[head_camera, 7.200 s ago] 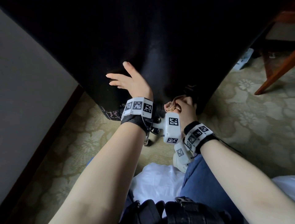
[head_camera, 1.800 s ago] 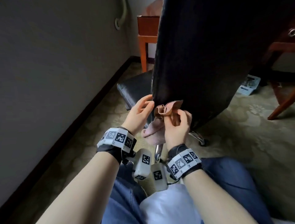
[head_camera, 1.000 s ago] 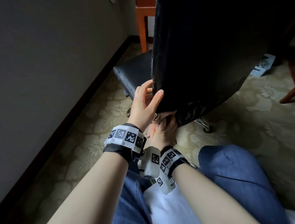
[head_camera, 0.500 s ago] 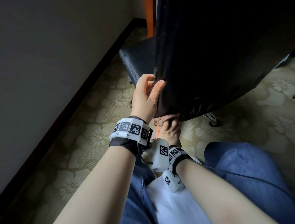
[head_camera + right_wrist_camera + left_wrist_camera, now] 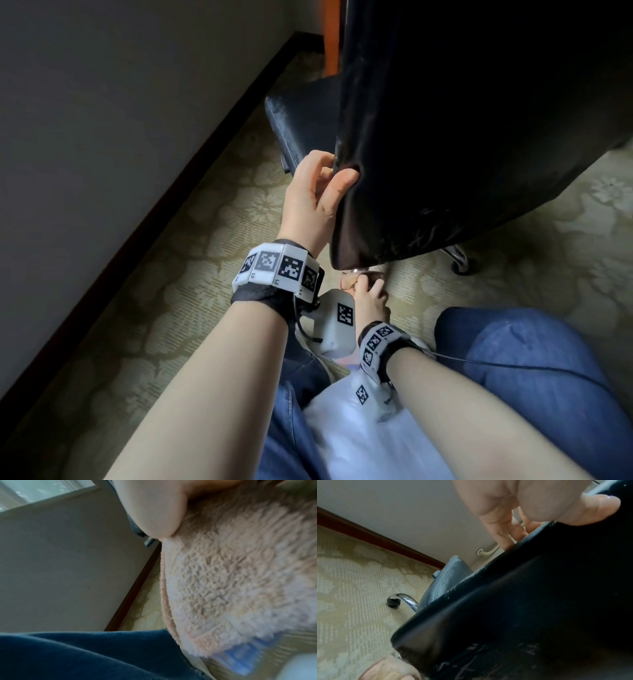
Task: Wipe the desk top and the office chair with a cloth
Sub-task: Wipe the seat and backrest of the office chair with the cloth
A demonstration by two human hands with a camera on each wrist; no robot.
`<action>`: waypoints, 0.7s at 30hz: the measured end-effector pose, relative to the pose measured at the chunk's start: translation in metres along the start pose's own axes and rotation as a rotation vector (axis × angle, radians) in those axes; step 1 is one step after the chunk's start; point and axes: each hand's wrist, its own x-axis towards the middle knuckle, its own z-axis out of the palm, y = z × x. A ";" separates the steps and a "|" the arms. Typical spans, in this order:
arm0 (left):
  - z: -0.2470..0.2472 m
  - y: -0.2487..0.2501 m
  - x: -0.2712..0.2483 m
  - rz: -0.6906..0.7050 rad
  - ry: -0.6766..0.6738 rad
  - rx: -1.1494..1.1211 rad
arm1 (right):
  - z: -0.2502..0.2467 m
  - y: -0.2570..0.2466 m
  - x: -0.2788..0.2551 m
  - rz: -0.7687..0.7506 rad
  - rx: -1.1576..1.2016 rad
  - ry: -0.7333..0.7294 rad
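Now: you're on the office chair (image 5: 462, 137), wiping its backrest's bottom edge.
Left hand (image 5: 315, 198): clamped on the backrest's side edge.
Right hand (image 5: 368, 296): bunched around the cloth (image 5: 240, 574).
Left: seat and desk can't be judged.

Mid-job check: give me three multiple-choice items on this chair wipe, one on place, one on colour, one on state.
1. Where is the right hand?
A. under the backrest's bottom edge
B. on the seat
C. on the wall

2. What colour is the cloth?
A. green
B. pale pink
C. black

3. What is the left hand doing?
A. hanging free
B. flat on the carpet
C. gripping the backrest edge

Answers: 1 A, the head view shows it just below the bottom corner. 2 B, the right wrist view shows pink terry. 3 C, thumb behind, fingers in front.
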 end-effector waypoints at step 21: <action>-0.011 -0.017 0.010 -0.025 0.177 -0.024 | -0.093 -0.027 0.037 -0.475 0.319 0.833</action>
